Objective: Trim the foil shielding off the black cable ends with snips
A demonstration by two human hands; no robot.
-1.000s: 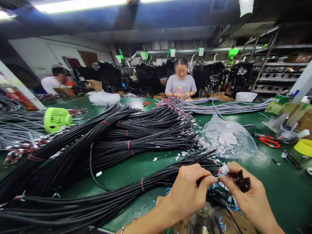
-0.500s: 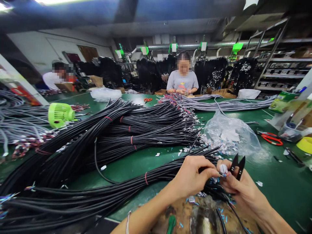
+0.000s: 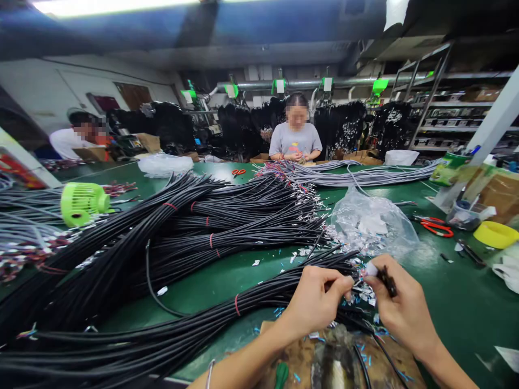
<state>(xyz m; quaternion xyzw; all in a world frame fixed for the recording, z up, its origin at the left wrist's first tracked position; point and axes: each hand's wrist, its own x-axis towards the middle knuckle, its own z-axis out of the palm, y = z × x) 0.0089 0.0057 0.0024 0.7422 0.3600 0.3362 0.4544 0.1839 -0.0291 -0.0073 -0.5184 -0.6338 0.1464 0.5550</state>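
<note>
My left hand (image 3: 318, 300) is closed in a pinch beside the wire ends of a black cable bundle (image 3: 194, 319); what sits between its fingertips is too small to make out. My right hand (image 3: 401, 308) is closed around dark thread snips (image 3: 388, 280), whose blades now point toward the camera's side and look foreshortened. At its fingertips shows a small white piece (image 3: 370, 269), close to thin coloured wires. The bundle is tied with a red band (image 3: 237, 305) and runs off to the left. Under the hands lies a worn brown board (image 3: 300, 359) strewn with blue and white scraps.
More banded black cables (image 3: 182, 232) fill the left of the green table (image 3: 454, 302). A clear plastic bag (image 3: 373, 216) of scraps lies ahead. Red-handled scissors (image 3: 438, 227) and a yellow ring (image 3: 497, 233) are right; a green fan (image 3: 83, 202) stands left. A co-worker (image 3: 295, 135) sits opposite.
My right hand has turned and moved slightly away from the left, swinging the snips from pointing up. The left hand has shifted slightly from the wires. The view has tilted and panned right.
</note>
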